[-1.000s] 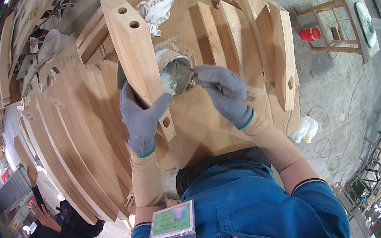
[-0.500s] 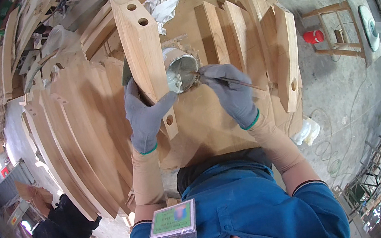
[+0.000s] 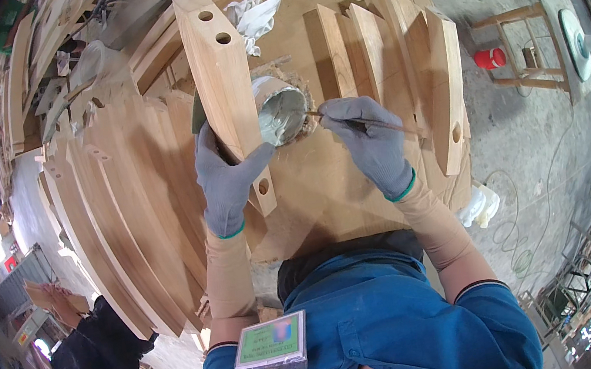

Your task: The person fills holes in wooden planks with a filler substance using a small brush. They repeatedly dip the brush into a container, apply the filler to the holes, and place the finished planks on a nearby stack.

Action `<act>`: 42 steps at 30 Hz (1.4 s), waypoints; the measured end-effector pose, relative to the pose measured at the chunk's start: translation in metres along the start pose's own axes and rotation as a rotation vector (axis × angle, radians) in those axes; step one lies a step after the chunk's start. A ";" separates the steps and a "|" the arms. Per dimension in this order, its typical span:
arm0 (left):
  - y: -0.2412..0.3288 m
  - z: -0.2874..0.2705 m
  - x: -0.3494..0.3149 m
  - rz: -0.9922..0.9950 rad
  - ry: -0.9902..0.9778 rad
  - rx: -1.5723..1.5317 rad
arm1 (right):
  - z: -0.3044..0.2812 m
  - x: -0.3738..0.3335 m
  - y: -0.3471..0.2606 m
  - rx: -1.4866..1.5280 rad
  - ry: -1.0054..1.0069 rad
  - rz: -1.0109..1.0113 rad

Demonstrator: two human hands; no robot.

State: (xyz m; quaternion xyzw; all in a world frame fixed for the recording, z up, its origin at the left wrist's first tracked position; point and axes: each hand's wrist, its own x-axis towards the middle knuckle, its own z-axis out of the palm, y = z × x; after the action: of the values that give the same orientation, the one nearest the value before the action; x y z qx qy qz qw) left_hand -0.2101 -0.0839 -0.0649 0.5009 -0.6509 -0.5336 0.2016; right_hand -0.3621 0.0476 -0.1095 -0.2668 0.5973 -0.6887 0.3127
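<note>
My left hand [image 3: 229, 178], in a grey glove, grips a pale wooden piece [image 3: 221, 82] near its lower end. That piece is held upright in the picture, with two round holes at its far end and another near my thumb. Pinched in my gloved right hand [image 3: 367, 134] is a thin brown stick [image 3: 392, 127]. The stick's tip points into a round can [image 3: 284, 111] smeared inside with a whitish-grey paste. The can stands just right of the wooden piece, which hides part of it.
Several curved wooden pieces [image 3: 141, 205] lie in a row at the left. More wooden pieces [image 3: 440, 91] stand at the right of the cardboard-covered table [image 3: 315, 219]. A white cloth [image 3: 258, 21] lies beyond the can. On the floor are a red bucket [image 3: 489, 59] and a wooden stand [image 3: 535, 74]. Another person [image 3: 102, 359] is at lower left.
My right hand has shifted slightly to the right, drawing the stick a little out of the can. My left hand and the wooden piece have barely moved.
</note>
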 end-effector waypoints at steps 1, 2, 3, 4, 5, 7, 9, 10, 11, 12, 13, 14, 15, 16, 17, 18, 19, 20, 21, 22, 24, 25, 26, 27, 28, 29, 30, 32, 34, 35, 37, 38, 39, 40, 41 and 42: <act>-0.001 0.000 0.001 0.005 0.001 0.012 | -0.001 0.000 0.002 -0.097 0.011 -0.096; -0.001 0.000 0.000 -0.001 0.001 0.024 | -0.001 -0.001 0.004 -0.117 -0.025 -0.138; -0.002 0.000 0.000 -0.006 0.000 0.037 | 0.000 -0.003 0.008 -0.136 -0.061 -0.180; -0.002 -0.001 0.000 -0.011 0.000 0.050 | 0.001 -0.005 0.011 -0.156 -0.096 -0.224; -0.002 0.000 0.000 -0.017 -0.015 0.028 | 0.002 -0.008 0.013 -0.063 -0.075 -0.146; 0.000 0.001 0.001 -0.027 -0.043 -0.016 | 0.006 -0.018 0.014 0.121 -0.033 0.008; 0.002 0.001 0.001 -0.014 -0.045 0.025 | 0.010 -0.026 0.016 0.302 0.073 0.140; 0.003 0.001 -0.001 -0.009 -0.044 0.047 | 0.011 -0.030 0.015 0.394 0.123 0.207; 0.004 0.001 -0.001 -0.004 -0.043 0.040 | 0.013 -0.035 0.013 0.445 0.163 0.274; 0.005 0.001 -0.001 0.001 -0.043 0.033 | 0.014 -0.041 0.010 0.497 0.202 0.341; 0.006 0.002 0.000 0.010 -0.041 0.024 | 0.016 -0.045 0.007 0.547 0.239 0.406; 0.005 0.001 0.000 0.006 -0.046 0.012 | 0.019 -0.049 0.005 0.633 0.263 0.426; 0.001 0.000 0.000 0.001 -0.049 0.000 | 0.022 -0.053 0.003 0.719 0.285 0.448; 0.002 -0.001 0.000 0.005 -0.052 -0.013 | 0.023 -0.053 0.001 0.808 0.304 0.461; 0.004 -0.005 -0.002 0.013 -0.068 -0.109 | 0.023 -0.054 0.003 0.873 0.300 0.491; 0.006 -0.009 -0.006 0.021 -0.082 -0.206 | 0.021 -0.055 0.007 0.937 0.293 0.522; 0.010 -0.015 -0.009 0.038 -0.099 -0.306 | 0.019 -0.053 0.010 0.998 0.282 0.546; 0.015 -0.022 -0.013 0.042 -0.078 -0.321 | 0.014 -0.050 0.011 1.026 0.269 0.560; 0.022 -0.034 -0.021 0.045 -0.057 -0.337 | 0.008 -0.047 0.012 1.053 0.255 0.575; 0.028 -0.047 -0.032 0.048 -0.033 -0.352 | 0.004 -0.043 0.010 1.080 0.238 0.593; 0.037 -0.075 -0.064 -0.011 -0.056 -0.501 | 0.002 -0.038 -0.010 1.025 0.259 0.592; 0.033 -0.087 -0.078 0.077 -0.120 -0.597 | 0.000 -0.037 -0.020 1.011 0.213 0.555; 0.032 -0.094 -0.092 0.044 -0.145 -0.641 | -0.001 -0.036 -0.030 0.995 0.167 0.521; 0.032 -0.099 -0.105 0.012 -0.172 -0.684 | -0.003 -0.037 -0.042 0.958 0.170 0.468; 0.032 -0.102 -0.119 -0.020 -0.196 -0.725 | -0.003 -0.039 -0.057 0.923 0.168 0.416; 0.026 -0.104 -0.133 -0.058 -0.225 -0.715 | -0.003 -0.041 -0.073 0.886 0.167 0.362; 0.020 -0.104 -0.146 -0.097 -0.255 -0.702 | -0.003 -0.045 -0.090 0.855 0.145 0.301; 0.018 -0.103 -0.169 -0.118 -0.299 -0.659 | 0.000 -0.058 -0.126 0.802 0.095 0.182; 0.025 -0.098 -0.186 -0.085 -0.336 -0.600 | 0.006 -0.074 -0.160 0.728 0.023 0.064; 0.027 -0.096 -0.193 -0.084 -0.369 -0.611 | 0.008 -0.085 -0.171 0.651 -0.003 0.004; 0.031 -0.095 -0.201 -0.033 -0.415 -0.617 | 0.012 -0.099 -0.184 0.528 -0.056 -0.130; 0.034 -0.094 -0.204 -0.012 -0.443 -0.619 | 0.014 -0.105 -0.187 0.492 -0.058 -0.153; 0.040 -0.093 -0.209 -0.031 -0.447 -0.625 | 0.017 -0.109 -0.190 0.456 -0.060 -0.177; 0.041 -0.093 -0.214 -0.014 -0.437 -0.617 | 0.019 -0.113 -0.194 0.428 -0.066 -0.201; 0.041 -0.092 -0.218 0.003 -0.427 -0.608 | 0.019 -0.116 -0.195 0.419 -0.087 -0.207; 0.042 -0.091 -0.222 0.020 -0.416 -0.600 | 0.020 -0.117 -0.196 0.409 -0.108 -0.213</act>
State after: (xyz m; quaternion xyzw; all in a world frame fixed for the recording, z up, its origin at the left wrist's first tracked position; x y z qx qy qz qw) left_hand -0.0634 0.0604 0.0649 0.2939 -0.4974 -0.7894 0.2078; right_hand -0.2918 0.1404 0.0876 -0.2959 0.3963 -0.8091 0.3174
